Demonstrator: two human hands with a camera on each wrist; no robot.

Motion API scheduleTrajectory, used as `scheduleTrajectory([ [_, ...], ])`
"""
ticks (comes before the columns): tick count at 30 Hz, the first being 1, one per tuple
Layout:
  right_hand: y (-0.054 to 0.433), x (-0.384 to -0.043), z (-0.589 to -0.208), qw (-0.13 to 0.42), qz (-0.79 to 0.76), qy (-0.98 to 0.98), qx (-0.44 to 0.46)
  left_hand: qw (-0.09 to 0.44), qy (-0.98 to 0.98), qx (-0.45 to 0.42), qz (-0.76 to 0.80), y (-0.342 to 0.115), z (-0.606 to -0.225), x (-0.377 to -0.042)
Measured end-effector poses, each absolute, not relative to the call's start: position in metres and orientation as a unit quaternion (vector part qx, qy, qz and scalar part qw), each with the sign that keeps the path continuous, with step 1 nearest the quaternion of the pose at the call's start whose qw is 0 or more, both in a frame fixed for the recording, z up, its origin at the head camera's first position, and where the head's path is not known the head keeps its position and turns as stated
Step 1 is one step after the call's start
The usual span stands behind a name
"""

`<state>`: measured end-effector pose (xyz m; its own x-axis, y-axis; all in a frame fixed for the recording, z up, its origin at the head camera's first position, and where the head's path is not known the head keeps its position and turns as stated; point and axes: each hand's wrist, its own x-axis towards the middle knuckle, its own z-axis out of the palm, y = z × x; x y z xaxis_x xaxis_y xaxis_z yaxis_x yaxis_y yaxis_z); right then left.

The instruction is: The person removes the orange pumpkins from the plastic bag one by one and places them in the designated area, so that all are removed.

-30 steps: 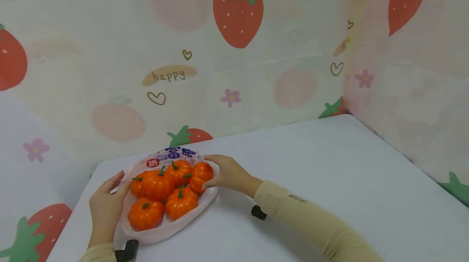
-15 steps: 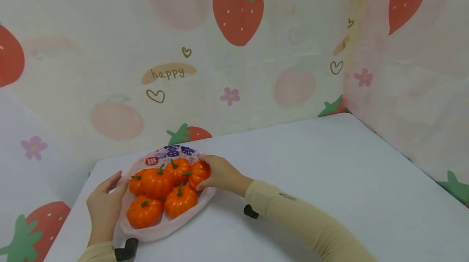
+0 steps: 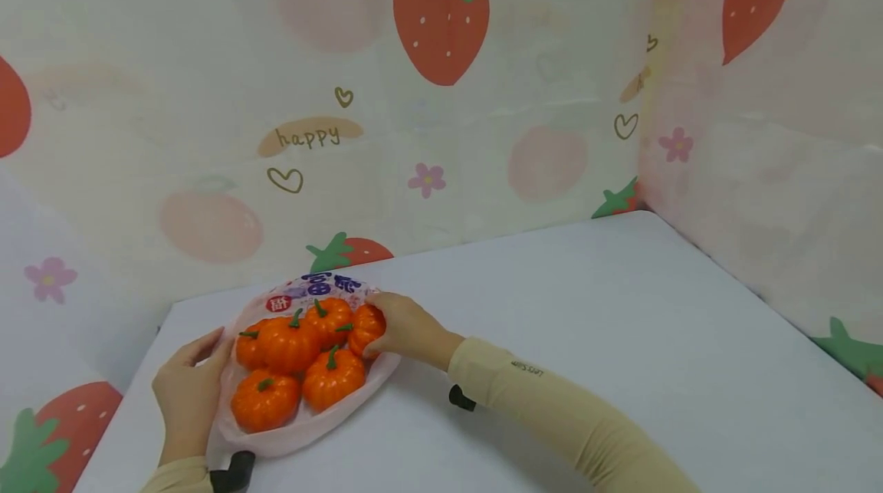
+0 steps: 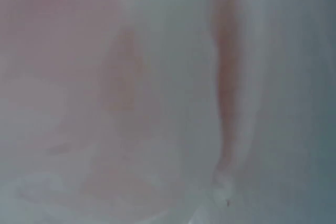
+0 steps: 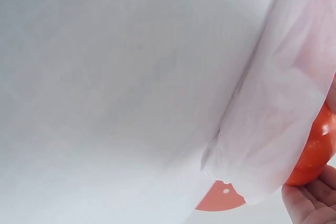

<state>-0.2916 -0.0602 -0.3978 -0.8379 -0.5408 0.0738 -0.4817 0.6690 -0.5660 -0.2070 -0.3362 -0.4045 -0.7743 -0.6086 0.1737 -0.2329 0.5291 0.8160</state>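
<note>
A pinkish-white plastic bag (image 3: 283, 444) with purple and red print lies spread wide on the table, several small orange pumpkins with green stems in it. My left hand (image 3: 185, 393) holds the bag's left edge, fingers up along the outside. At the bag's right side, my right hand (image 3: 414, 333) grips the rightmost pumpkin (image 3: 366, 329), thumb in front and fingers behind. The right wrist view shows fingertips (image 5: 302, 203) under that glossy orange pumpkin (image 5: 317, 142), beside the draped bag (image 5: 268, 124). Only blurred pale film (image 4: 79, 129) fills the left wrist view.
The white table (image 3: 586, 309) reaches far to the right of the bag. A strawberry-printed curtain (image 3: 469, 125) hangs along its back and right sides. Black wrist straps (image 3: 234, 471) sit below both sleeves.
My right hand has moved left and closed in on the rightmost pumpkin, covering more of it. My left hand keeps its place at the bag's edge. The head view has shifted slightly.
</note>
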Motion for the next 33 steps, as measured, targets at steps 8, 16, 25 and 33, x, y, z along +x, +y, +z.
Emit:
scheduleTrajectory([
  [8, -0.058, -0.288, -0.397, 0.037, -0.314, 0.905, -0.285, 0.240, -0.846, 0.248, -0.407, -0.336, -0.405, -0.207],
  [16, -0.047, -0.284, -0.387, 0.016, -0.373, 0.886, -0.276, 0.235, -0.844, 0.248, -0.414, -0.334, -0.405, -0.207],
  [25, -0.019, -0.297, -0.379, -0.025, -0.466, 0.855, -0.224, 0.219, -0.839, 0.263, -0.422, -0.335, -0.404, -0.207],
  [33, 0.017, -0.314, -0.379, -0.051, -0.530, 0.835, -0.140, 0.196, -0.831, 0.277, -0.440, -0.336, -0.404, -0.208],
])
